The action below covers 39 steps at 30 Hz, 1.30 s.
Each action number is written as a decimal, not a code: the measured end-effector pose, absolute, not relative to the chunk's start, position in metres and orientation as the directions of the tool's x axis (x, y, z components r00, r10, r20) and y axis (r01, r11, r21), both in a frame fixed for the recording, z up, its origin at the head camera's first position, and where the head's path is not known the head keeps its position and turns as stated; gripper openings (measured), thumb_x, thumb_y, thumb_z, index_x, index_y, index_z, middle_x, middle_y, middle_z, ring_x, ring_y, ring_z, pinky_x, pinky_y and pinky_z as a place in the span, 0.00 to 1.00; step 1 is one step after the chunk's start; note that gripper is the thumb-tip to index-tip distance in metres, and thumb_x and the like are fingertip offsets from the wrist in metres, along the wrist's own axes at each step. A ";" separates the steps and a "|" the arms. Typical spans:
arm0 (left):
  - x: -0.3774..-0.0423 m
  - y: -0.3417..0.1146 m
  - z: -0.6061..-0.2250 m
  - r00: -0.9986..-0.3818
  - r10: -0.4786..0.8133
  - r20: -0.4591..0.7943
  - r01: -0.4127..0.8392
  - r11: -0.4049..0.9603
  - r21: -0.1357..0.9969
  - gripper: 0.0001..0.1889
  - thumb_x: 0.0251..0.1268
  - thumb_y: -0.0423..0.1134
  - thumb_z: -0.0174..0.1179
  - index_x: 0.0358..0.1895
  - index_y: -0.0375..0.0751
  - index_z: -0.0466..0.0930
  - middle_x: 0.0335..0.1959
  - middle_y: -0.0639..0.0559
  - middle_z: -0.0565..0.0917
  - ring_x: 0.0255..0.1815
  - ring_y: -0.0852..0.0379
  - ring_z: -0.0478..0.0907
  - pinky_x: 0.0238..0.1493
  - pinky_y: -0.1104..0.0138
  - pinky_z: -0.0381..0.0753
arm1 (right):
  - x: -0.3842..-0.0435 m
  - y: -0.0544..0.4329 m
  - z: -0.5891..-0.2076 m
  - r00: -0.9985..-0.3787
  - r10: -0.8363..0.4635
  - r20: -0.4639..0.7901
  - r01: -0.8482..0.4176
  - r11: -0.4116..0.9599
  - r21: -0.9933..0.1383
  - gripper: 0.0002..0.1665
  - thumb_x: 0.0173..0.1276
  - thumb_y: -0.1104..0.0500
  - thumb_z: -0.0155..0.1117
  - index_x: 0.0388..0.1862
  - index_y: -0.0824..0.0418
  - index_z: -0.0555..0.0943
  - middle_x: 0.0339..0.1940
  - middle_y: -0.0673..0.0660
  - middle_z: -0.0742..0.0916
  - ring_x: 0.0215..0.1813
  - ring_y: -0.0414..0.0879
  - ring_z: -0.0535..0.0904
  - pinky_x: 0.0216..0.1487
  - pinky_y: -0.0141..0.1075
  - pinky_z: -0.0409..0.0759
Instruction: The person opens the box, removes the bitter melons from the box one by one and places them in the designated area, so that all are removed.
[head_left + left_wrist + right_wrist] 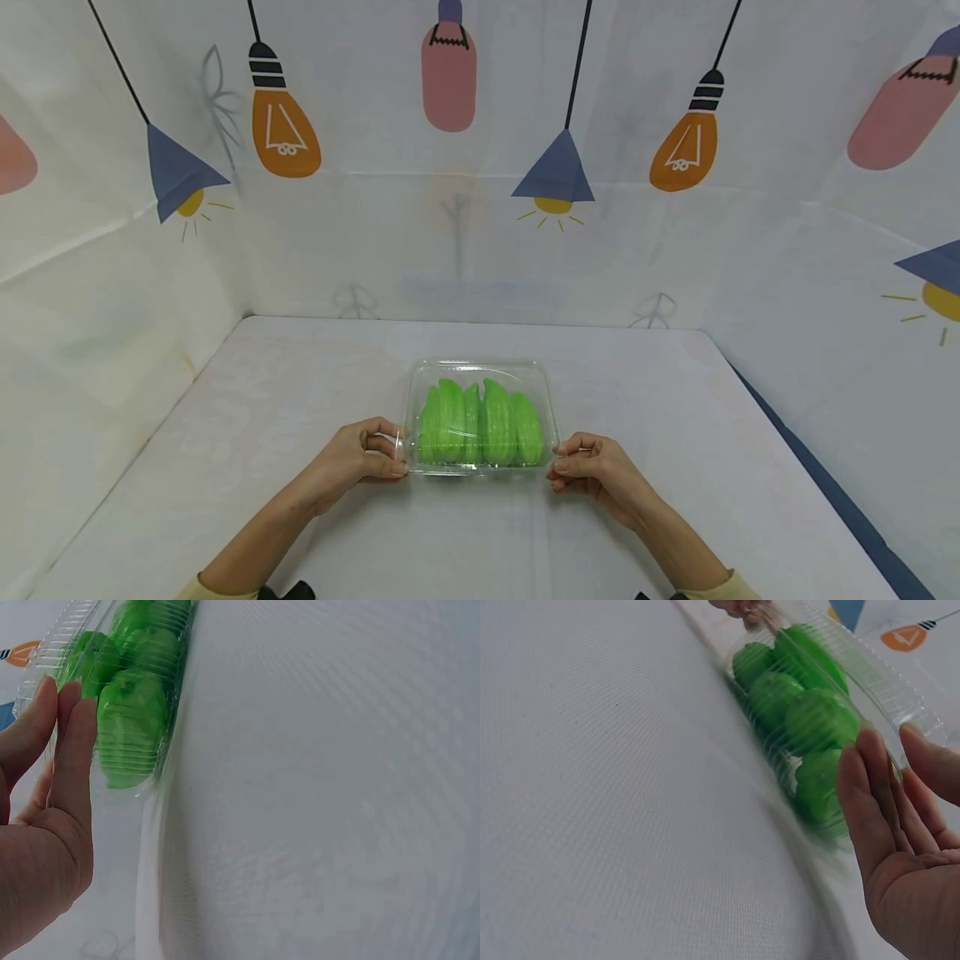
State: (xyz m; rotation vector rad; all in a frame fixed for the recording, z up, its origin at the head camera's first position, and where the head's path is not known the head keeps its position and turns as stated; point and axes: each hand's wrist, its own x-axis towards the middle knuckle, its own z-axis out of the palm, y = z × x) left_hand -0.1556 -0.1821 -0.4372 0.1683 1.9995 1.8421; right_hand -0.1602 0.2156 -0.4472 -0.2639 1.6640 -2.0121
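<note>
A clear plastic box (480, 367) with ribbed walls sits around the middle of the white table, between both hands. Inside it, several bright green, long, ribbed vegetables (498, 421) lie side by side, and they show through the plastic in both wrist views. My left hand (363, 454) pinches the rim at the box's left side, thumb on one face and fingers on the other. At the front right corner, my right hand (592, 471) holds the rim between thumb and fingertips. The right wrist view shows these fingers (866, 799) close against the wall.
The white tabletop (480, 542) spreads around the box on all sides. Behind it hangs a pale cloth wall (480, 242) printed with lamps and bulbs, and similar cloth stands at left and right. A dark blue strip (832, 492) runs along the table's right edge.
</note>
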 end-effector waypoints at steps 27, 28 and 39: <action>-0.151 -0.186 -0.429 -0.871 0.428 -0.241 -0.208 0.121 0.970 0.23 0.59 0.36 0.71 0.51 0.27 0.73 0.39 0.47 0.79 0.42 0.53 0.86 0.50 0.60 0.87 | -0.154 0.214 -0.433 -0.919 -0.343 -0.195 0.168 0.107 -0.980 0.20 0.71 0.55 0.63 0.53 0.69 0.78 0.37 0.49 0.86 0.36 0.43 0.82 0.46 0.42 0.86; -0.151 -0.186 -0.429 -0.869 0.431 -0.243 -0.211 0.121 0.970 0.23 0.59 0.36 0.71 0.51 0.28 0.73 0.40 0.47 0.78 0.43 0.52 0.86 0.50 0.60 0.87 | -0.153 0.213 -0.432 -0.928 -0.320 -0.193 0.160 0.126 -0.979 0.21 0.71 0.54 0.63 0.53 0.69 0.79 0.36 0.49 0.85 0.36 0.42 0.81 0.45 0.41 0.86; -0.152 -0.190 -0.430 -0.856 0.450 -0.255 -0.218 0.133 0.967 0.27 0.59 0.35 0.71 0.58 0.28 0.71 0.46 0.42 0.76 0.44 0.51 0.85 0.52 0.59 0.87 | -0.147 0.206 -0.423 -0.951 -0.250 -0.181 0.179 0.032 -0.983 0.23 0.70 0.59 0.64 0.57 0.73 0.74 0.34 0.50 0.85 0.34 0.40 0.81 0.40 0.33 0.86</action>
